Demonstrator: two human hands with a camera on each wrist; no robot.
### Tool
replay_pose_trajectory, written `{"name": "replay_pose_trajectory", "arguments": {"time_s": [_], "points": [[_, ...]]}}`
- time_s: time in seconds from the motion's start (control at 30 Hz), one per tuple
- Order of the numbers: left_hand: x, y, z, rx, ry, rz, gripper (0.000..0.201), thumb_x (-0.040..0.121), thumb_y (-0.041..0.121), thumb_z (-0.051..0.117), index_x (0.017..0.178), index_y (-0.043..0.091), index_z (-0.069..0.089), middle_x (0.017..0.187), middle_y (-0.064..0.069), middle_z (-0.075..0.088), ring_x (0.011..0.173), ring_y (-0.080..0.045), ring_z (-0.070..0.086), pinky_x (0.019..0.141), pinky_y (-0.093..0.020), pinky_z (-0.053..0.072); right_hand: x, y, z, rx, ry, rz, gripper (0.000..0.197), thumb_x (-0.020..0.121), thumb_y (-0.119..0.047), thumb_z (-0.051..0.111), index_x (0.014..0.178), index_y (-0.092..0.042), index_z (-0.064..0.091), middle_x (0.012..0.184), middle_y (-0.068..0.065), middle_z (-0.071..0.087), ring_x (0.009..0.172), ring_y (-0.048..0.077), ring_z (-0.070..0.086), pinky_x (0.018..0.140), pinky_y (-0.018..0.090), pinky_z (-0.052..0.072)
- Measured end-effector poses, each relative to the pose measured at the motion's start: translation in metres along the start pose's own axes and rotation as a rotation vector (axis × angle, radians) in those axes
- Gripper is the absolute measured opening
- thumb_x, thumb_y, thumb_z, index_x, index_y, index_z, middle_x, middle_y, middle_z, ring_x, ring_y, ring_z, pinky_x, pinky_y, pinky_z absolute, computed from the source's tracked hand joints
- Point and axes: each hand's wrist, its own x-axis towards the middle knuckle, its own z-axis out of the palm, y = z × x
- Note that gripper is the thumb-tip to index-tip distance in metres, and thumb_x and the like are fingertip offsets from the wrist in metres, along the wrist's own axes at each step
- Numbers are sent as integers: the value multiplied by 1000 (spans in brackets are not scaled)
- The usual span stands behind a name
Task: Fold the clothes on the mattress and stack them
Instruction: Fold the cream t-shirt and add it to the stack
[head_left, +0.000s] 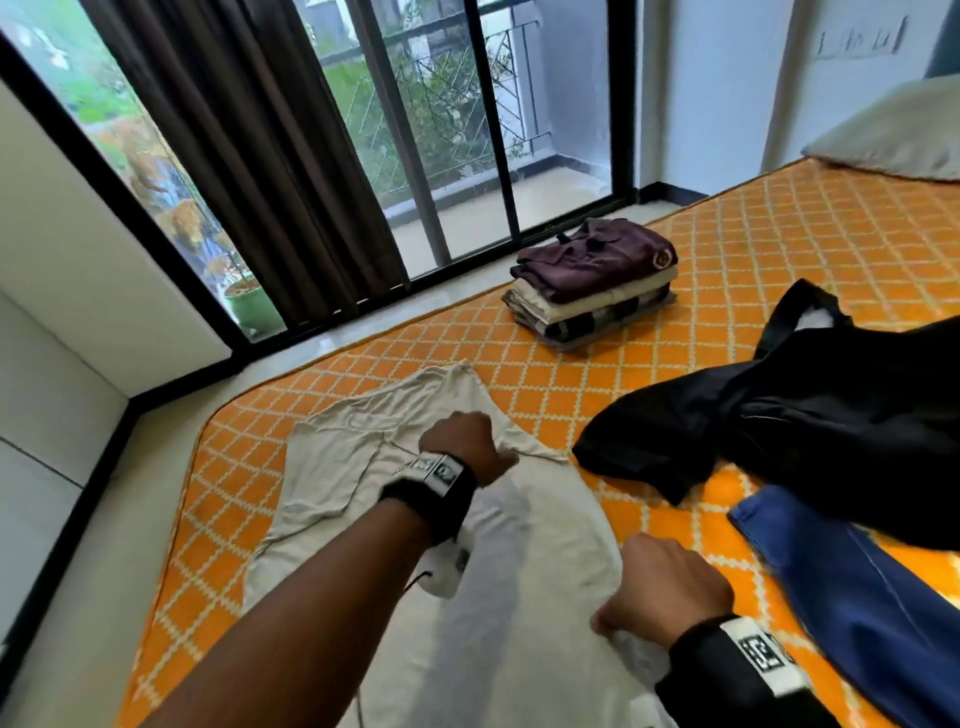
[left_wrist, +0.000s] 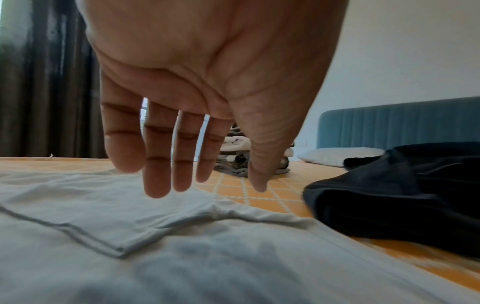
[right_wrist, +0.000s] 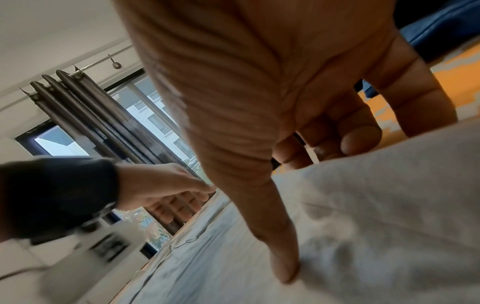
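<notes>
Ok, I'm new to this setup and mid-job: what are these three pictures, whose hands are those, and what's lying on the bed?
No machine here: a person works with bare hands, wearing cameras. The wide picture comes from the head; the other two look along each wrist at the fingers. On the orange mattress lies a white T-shirt, being folded. The left hand is over the shirt's far part with straight fingers, as the left wrist view shows; it grips nothing. The right hand takes the shirt's near edge, thumb pressed on the cloth and fingers curled. Farther off sits a stack of folded clothes. To the right wait a black garment and a blue garment, unfolded.
</notes>
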Motion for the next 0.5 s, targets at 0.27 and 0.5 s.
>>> {"name": "replay_pose_trajectory", "arguments": {"time_s": [0.27,0.5], "points": [[127,14,11,-289,116,-253,39,86,44,73,102,10,67,105,-9,69,92,-31,68,71,-33,51,16,0,-9,110,-76,-34,34,81,-40,65,110,-35,48,105,-7,45,121,16,57,85,31,48],[170,15,15,-285,100,-324,19,78,18,75,93,10,66,104,-12,70,87,-29,69,69,-33,57,22,-3,-3,212,-51,-207,35,106,-58,29,124,-32,46,138,-6,47,137,12,46,101,24,39]]}}
